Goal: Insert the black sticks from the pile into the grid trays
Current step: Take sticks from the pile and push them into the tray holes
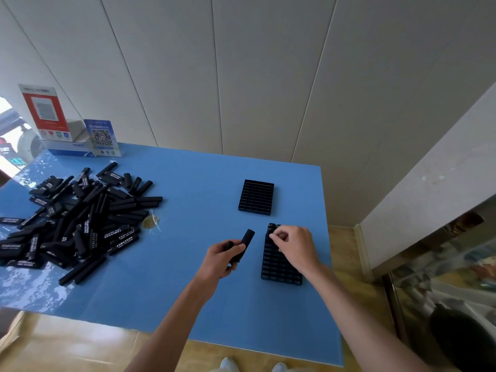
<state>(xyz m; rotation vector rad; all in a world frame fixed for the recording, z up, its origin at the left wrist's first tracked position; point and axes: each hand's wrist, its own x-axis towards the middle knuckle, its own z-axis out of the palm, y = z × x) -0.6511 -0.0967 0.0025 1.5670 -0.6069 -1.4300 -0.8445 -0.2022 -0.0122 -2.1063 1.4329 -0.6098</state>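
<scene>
Black sticks (246, 245) are gripped in the curled left hand (220, 257) beside the near grid tray (279, 267), where the right hand (294, 244) pinches one upright; they are judged light, rigid, smooth, best pinched mid-length.

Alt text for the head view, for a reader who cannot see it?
A right hand pinches black sticks at the far end of the near grid tray while the left hand holds another stick. A second tray and stick pile lie on the blue table.
</scene>
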